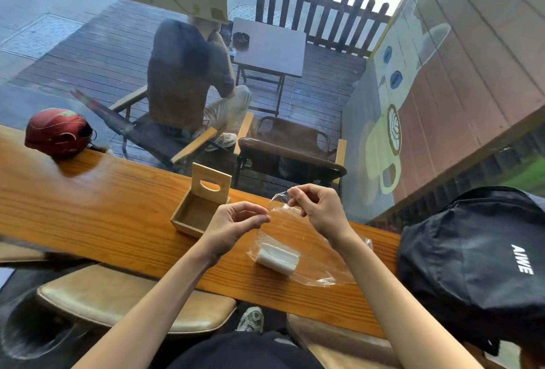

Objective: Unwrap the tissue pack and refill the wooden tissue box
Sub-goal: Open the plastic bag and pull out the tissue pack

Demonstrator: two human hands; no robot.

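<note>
A white stack of tissues (277, 259) lies on the wooden counter (103, 215), still inside a loose clear plastic wrapper (312, 256). My right hand (317, 208) pinches the wrapper's top edge and holds it up above the stack. My left hand (236, 227) pinches the same edge just to the left, fingertips closed on the film. The wooden tissue box (194, 209) stands left of my hands, empty, with its slotted lid (211, 183) tilted upright at the back.
A red helmet (57, 132) rests at the counter's far left. A black backpack (477, 265) sits at the right end. Padded stools (126, 298) stand below the counter. Behind a window, a person sits on a deck chair beside a small table.
</note>
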